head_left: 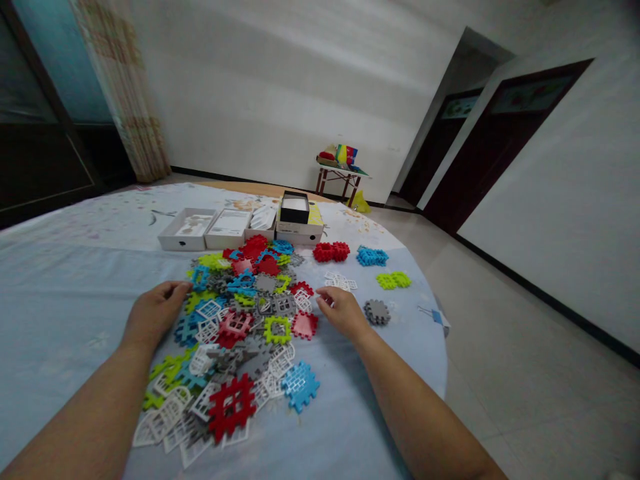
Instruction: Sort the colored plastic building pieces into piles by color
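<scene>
A mixed heap of plastic interlocking building pieces with toothed edges lies between my hands, in red, blue, lime green and grey. My left hand point(157, 310) rests at the heap's left side, loosely curled, its fingertips beside a blue square piece point(200, 277). On the right side, my right hand point(343, 312) is half curled with thumb and forefinger apart, near a red piece point(305, 325) and a white window lattice point(303, 300). Nothing shows in either hand. Closer to me lie a red window-frame piece point(233, 407) and a blue brick-patterned piece point(301, 386).
Right of the heap stand separate groups: red pieces point(331, 251), blue pieces point(372, 256), green pieces point(393, 280), grey pieces point(377, 312) and white lattices point(341, 281). Behind are white boxes point(183, 238) and a black box point(295, 215). A blue clip point(437, 317) holds the cloth's right edge.
</scene>
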Action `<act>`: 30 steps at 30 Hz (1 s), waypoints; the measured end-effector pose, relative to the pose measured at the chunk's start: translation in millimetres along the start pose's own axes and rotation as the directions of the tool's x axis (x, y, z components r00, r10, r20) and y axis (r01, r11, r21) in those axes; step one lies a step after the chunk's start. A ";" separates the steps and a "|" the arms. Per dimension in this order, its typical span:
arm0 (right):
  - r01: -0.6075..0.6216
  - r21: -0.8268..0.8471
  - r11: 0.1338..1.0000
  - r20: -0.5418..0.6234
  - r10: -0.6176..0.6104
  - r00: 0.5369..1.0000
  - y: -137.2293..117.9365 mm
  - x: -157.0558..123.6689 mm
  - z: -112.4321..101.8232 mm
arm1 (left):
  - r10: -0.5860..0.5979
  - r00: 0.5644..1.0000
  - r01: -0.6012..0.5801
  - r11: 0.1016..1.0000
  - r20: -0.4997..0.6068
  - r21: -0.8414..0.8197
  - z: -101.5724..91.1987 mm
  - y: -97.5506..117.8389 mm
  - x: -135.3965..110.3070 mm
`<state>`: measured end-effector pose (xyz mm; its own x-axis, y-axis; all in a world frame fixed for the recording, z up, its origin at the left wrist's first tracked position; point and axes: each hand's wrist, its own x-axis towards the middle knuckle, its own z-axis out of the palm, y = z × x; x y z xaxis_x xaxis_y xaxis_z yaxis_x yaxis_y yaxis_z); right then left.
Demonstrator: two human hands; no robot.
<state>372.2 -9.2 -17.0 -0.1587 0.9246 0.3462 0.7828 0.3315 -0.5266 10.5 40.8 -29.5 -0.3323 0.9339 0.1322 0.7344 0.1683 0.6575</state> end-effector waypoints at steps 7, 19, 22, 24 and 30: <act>-0.009 -0.117 0.993 0.142 0.025 0.990 -14.6 19.4 8.8 | 0.018 1.000 -0.018 1.000 -0.015 -0.003 1.0 -1.5 0.9; 0.037 0.015 0.999 0.091 -0.038 0.995 -14.2 12.2 19.3 | 0.003 1.000 -0.003 1.000 0.018 0.004 -1.4 3.1 -2.0; 0.062 0.069 0.996 -0.015 -0.061 0.998 -5.5 14.4 10.9 | 0.002 1.000 -0.002 1.000 0.009 0.002 -1.3 3.0 -1.5; 0.042 0.078 0.996 -0.116 -0.033 0.993 3.5 17.2 0.7 | 0.011 1.000 -0.011 1.000 0.001 0.011 -0.9 2.4 -1.0; -0.082 -0.010 0.997 -0.340 0.074 0.938 30.7 21.0 -24.2 | 0.008 1.000 -0.009 1.000 0.008 0.017 -1.7 3.8 -2.4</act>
<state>407.5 15.8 -7.1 0.1134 0.8278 0.5495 0.7989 0.2529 -0.5457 13.1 38.7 -26.1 -0.3214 0.9377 0.1318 0.7472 0.1656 0.6437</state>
